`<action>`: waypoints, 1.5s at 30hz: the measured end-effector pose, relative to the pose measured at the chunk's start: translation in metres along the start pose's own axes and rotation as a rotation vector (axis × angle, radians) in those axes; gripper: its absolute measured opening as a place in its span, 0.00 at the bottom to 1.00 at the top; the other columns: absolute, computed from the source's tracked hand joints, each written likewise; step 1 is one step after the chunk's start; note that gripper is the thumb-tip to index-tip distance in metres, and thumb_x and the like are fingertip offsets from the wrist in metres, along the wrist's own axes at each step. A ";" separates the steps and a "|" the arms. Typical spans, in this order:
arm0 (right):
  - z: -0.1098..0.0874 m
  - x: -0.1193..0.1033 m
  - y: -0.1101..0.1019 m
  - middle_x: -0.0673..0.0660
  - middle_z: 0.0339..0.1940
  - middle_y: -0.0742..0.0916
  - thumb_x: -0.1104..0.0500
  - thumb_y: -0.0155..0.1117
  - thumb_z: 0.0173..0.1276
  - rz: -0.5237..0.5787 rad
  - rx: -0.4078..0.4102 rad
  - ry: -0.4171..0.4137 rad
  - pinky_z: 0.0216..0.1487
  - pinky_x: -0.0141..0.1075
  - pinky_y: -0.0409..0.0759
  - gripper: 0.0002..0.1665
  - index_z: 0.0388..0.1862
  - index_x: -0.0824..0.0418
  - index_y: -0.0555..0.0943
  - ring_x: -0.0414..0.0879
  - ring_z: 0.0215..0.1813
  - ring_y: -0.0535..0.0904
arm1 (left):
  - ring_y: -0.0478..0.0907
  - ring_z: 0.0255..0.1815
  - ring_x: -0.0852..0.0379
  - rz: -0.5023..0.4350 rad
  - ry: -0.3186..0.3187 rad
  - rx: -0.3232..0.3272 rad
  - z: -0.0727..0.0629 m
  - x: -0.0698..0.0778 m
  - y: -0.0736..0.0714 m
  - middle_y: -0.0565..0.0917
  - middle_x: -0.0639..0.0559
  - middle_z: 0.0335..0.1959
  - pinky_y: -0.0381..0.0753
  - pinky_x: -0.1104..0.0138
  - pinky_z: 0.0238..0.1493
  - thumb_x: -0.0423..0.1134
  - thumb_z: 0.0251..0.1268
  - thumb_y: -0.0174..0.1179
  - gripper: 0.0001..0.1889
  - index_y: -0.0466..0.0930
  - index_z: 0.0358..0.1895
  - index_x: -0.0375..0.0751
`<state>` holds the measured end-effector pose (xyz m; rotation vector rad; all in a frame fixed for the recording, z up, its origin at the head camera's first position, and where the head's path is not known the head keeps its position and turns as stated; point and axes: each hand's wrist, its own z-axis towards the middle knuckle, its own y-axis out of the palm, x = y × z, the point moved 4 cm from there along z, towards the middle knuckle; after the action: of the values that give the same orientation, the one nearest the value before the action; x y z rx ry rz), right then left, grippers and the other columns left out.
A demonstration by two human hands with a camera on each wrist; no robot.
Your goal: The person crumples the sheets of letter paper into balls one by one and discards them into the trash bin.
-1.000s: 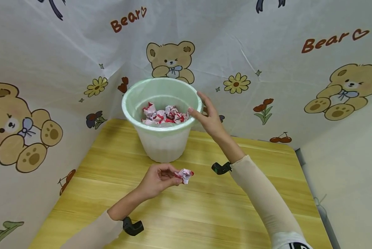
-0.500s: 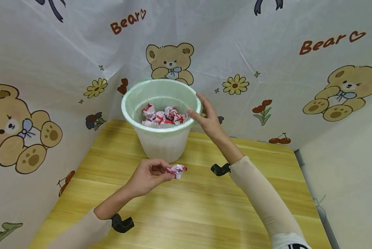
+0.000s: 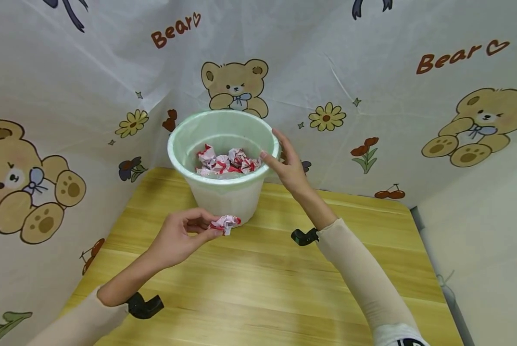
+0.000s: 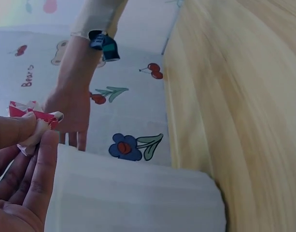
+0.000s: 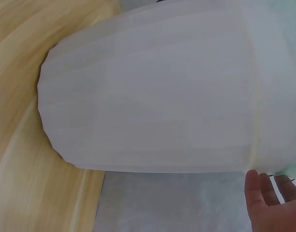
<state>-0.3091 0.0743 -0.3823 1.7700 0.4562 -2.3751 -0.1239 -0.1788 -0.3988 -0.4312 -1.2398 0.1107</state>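
Note:
A pale green plastic bin [image 3: 223, 192] stands upright at the back of the table, with several red-and-white crumpled paper balls [image 3: 220, 164] inside. In front of its lower wall, my left hand [image 3: 171, 240] pinches another paper ball [image 3: 227, 223] between thumb and fingertips. That held ball [image 4: 34, 118] also shows in the left wrist view. My right hand [image 3: 294, 173] holds the bin's right rim, the thumb lying over it and the fingers along the outside. From the right wrist, those fingers [image 5: 256, 193] are seen by the bin's outer wall, partly out of frame.
The wooden table [image 3: 284, 288] spreads out in front of the bin. White cloth [image 3: 371, 48] printed with bears and flowers hangs behind and at both sides. A black wrist device [image 3: 305, 237] sits at the right wrist, another wrist device [image 3: 145, 306] at the left.
My left hand has moved left and a little farther back, carrying the paper ball along in front of the bin. The right hand has stayed on the rim.

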 end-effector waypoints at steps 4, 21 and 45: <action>0.000 0.000 0.002 0.64 0.79 0.74 0.56 0.65 0.79 0.009 -0.002 -0.003 0.54 0.28 0.87 0.44 0.89 0.44 0.59 0.54 0.68 0.78 | 0.88 0.38 0.60 0.038 0.032 0.033 0.003 0.007 -0.013 0.92 0.51 0.42 0.92 0.68 0.42 0.32 0.66 0.76 0.11 0.91 0.48 0.47; -0.002 -0.001 0.000 0.62 0.80 0.74 0.53 0.66 0.79 -0.017 0.004 0.017 0.58 0.33 0.87 0.44 0.88 0.41 0.60 0.55 0.71 0.77 | 0.90 0.36 0.65 0.122 0.190 0.138 0.031 0.048 -0.047 0.94 0.45 0.41 0.91 0.73 0.41 0.23 0.61 0.75 0.13 0.91 0.46 0.39; -0.006 -0.003 0.000 0.64 0.79 0.75 0.55 0.64 0.80 -0.018 0.016 -0.003 0.54 0.28 0.87 0.43 0.89 0.42 0.59 0.55 0.68 0.79 | 0.85 0.32 0.67 0.354 0.155 0.178 0.117 0.046 -0.096 0.93 0.46 0.38 0.84 0.79 0.38 0.36 0.65 0.78 0.08 0.92 0.46 0.43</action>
<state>-0.3032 0.0757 -0.3812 1.7764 0.4560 -2.3992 -0.2318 -0.2221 -0.2918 -0.4916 -0.9827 0.4774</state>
